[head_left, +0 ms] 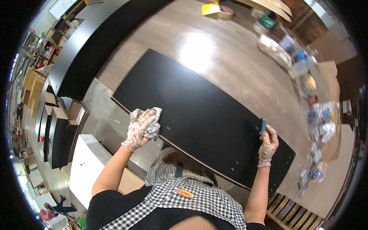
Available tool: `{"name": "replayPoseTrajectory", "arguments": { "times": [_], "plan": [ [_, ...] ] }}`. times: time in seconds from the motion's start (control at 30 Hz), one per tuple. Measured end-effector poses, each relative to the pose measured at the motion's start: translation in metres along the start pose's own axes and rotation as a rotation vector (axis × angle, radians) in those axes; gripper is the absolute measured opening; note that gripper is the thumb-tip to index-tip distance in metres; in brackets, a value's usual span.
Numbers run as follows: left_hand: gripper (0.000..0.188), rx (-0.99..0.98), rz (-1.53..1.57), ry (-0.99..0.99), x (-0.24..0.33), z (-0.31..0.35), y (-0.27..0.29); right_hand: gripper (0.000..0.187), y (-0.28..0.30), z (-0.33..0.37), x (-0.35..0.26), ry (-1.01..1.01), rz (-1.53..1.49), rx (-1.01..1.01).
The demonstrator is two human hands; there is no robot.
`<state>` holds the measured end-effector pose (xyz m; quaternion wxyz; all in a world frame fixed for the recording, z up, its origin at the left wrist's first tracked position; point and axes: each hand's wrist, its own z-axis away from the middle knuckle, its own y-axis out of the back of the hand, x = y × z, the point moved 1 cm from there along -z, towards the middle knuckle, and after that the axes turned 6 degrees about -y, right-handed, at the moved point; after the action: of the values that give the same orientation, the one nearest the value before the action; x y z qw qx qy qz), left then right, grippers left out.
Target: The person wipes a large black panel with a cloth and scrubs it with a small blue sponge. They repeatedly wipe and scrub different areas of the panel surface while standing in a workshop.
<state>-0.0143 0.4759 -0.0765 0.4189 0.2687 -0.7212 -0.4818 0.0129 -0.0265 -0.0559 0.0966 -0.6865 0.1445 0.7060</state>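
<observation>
A long black panel (195, 103) lies at a slant on the brown tabletop (161, 34), its near edge close to my body. My left hand (138, 131), in a pink-spotted white glove, is closed on a crumpled grey-white rag (154, 130) at the panel's near left edge. Over the right part of the panel, my right hand (268, 147), gloved the same way, grips a small blue tool (263, 125) pointing away from me. Its exact kind does not show. Several small light marks dot the panel between my hands and near its right end.
Bottles, including a green-labelled one (267, 22), and small clutter line the table's far right side, beside flat cardboard (330, 76). A tape roll (226, 13) sits at the back. Black boards (61, 142) and a white carton (90, 165) stand at left, a wooden slatted pallet (295, 214) at lower right.
</observation>
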Motion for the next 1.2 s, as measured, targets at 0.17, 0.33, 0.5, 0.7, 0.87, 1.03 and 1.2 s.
{"name": "replayPoseTrajectory", "arguments": {
  "times": [0.17,0.33,0.5,0.7,0.87,1.03,1.2],
  "plan": [
    [0.06,0.528,0.14,0.369,-0.146,0.031,0.053,0.023,-0.156,-0.035,-0.026,0.098,0.127,-0.235],
    [0.057,0.63,0.149,0.134,-0.146,-0.021,0.098,0.027,-0.26,-0.077,-0.054,0.314,0.554,-0.27],
    [0.059,0.05,0.545,-0.033,-0.078,-0.081,0.054,0.024,-0.329,-0.101,-0.056,0.345,0.74,-0.384],
    [0.056,0.046,0.613,-0.069,-0.074,-0.091,0.04,0.024,-0.422,-0.121,-0.059,0.485,0.786,-0.538],
    [0.056,0.061,0.628,-0.069,-0.076,-0.088,0.038,0.023,-0.479,-0.133,-0.053,0.576,0.748,-0.595],
    [0.068,-0.002,0.604,-0.037,-0.077,-0.082,0.033,0.024,-0.407,-0.127,-0.048,0.592,0.768,-0.625],
    [0.064,0.005,0.587,-0.046,-0.08,-0.084,0.034,0.028,-0.237,-0.095,-0.081,0.218,0.999,-0.522]
  ]
}}
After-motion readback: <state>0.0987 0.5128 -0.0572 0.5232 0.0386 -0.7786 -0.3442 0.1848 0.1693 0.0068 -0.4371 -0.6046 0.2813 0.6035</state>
